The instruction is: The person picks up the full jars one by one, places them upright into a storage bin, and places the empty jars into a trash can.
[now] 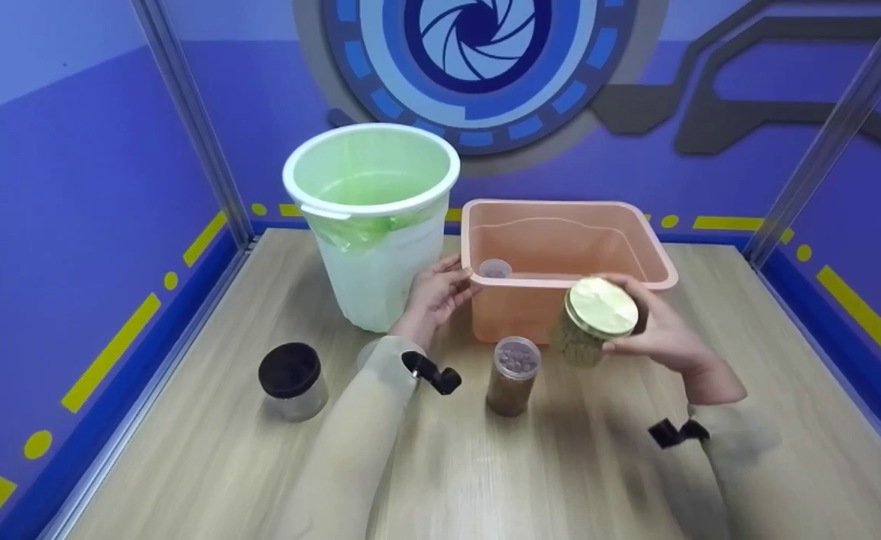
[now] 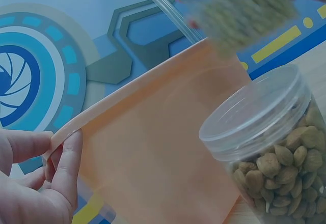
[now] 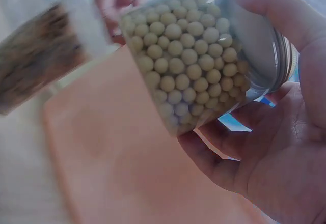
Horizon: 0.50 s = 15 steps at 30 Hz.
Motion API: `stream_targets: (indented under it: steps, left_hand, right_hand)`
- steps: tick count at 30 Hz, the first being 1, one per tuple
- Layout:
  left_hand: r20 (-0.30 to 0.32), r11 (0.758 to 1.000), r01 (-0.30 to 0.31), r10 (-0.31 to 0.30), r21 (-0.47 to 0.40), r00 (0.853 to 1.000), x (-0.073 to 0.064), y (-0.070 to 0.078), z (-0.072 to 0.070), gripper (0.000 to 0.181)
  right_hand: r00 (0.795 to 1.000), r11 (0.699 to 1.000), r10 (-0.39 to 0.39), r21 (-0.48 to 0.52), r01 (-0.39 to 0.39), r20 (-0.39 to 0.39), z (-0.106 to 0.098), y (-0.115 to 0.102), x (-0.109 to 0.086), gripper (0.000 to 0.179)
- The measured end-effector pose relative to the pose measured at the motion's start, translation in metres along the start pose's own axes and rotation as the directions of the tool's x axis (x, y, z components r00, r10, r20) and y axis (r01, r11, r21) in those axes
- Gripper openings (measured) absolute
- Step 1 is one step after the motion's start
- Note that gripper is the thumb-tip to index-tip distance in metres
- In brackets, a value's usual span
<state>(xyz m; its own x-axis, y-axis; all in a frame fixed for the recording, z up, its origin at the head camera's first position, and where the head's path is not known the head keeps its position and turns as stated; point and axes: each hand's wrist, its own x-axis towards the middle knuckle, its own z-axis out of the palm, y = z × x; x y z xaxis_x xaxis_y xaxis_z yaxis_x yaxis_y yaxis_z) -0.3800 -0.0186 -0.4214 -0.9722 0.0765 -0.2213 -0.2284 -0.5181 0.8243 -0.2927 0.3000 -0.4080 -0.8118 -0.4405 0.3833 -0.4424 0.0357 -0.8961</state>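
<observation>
My left hand [image 1: 434,294] pinches the rim of the orange plastic bin [image 1: 519,313] at its near left corner. The grip shows closely in the left wrist view, where thumb and fingers meet over the rim [image 2: 112,99]. In my right hand [image 1: 662,334] is a clear jar [image 1: 581,346] with a gold lid, held in front of the bin. Round pale yellow beans [image 3: 188,56] fill much of that jar in the right wrist view. Between my arms a clear-lidded jar of brown nuts [image 1: 514,379] stands upright on the table.
Left of the bin stands a white bucket [image 1: 380,277] with a green liner. A black-lidded jar [image 1: 293,382] sits at the left. Inside the bin shows a clear round top [image 1: 495,268]. Another clear round thing [image 1: 366,354] lies partly behind my left forearm.
</observation>
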Motion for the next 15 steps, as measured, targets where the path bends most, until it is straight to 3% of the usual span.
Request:
stream_targets:
  steps: [5, 8, 11, 15]
  left_hand:
    - [0.005, 1.0, -0.01, 0.01, 0.003, 1.0, 0.0, 0.001, 0.001, 0.052]
    - [0.005, 1.0, -0.008, 0.008, -0.008, 1.0, 0.0, 0.001, 0.001, 0.053]
    - [-0.001, 1.0, 0.001, -0.001, -0.011, 1.0, 0.0, 0.001, 0.0, 0.052]
    - [-0.003, 1.0, 0.002, -0.002, -0.008, 1.0, 0.0, 0.0, 0.0, 0.051]
  right_hand:
    - [0.999, 1.0, -0.004, -0.006, 0.004, -0.049, -0.005, -0.024, 0.038, 0.086]
    - [0.994, 0.997, 0.025, -0.073, -0.032, -0.103, -0.007, -0.03, 0.061, 0.083]
    - [0.98, 0.952, 0.062, -0.282, -0.115, -0.188, -0.009, -0.031, 0.08, 0.08]
    - [0.961, 0.904, 0.152, -0.36, -0.229, -0.23, -0.01, -0.022, 0.104, 0.085]
